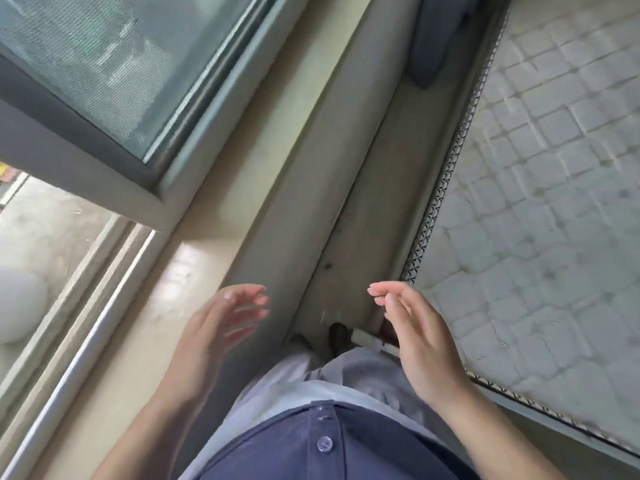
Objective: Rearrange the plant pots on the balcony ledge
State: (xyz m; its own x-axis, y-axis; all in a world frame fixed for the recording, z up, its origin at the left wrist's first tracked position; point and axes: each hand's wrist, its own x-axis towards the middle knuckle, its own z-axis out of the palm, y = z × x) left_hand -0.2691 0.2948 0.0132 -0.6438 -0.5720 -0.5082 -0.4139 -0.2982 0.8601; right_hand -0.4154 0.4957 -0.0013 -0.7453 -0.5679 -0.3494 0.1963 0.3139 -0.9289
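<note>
No plant pot shows in the head view. My left hand [221, 327] hovers over the inner edge of the cream window ledge [214, 209], fingers spread and slightly blurred, holding nothing. My right hand [415, 330] is raised over the narrow floor strip beside the mattress, fingers loosely apart and empty. Both palms face each other, about a body's width apart. A pale rounded object [19, 306] lies outside beyond the window track; I cannot tell what it is.
A sliding window with a mesh screen [104, 60] stands at the upper left, its track [86, 296] running along the ledge. A quilted white mattress [540, 202] fills the right side. A grey bundle [436, 39] lies in the narrow gap [360, 216] ahead. My feet show below.
</note>
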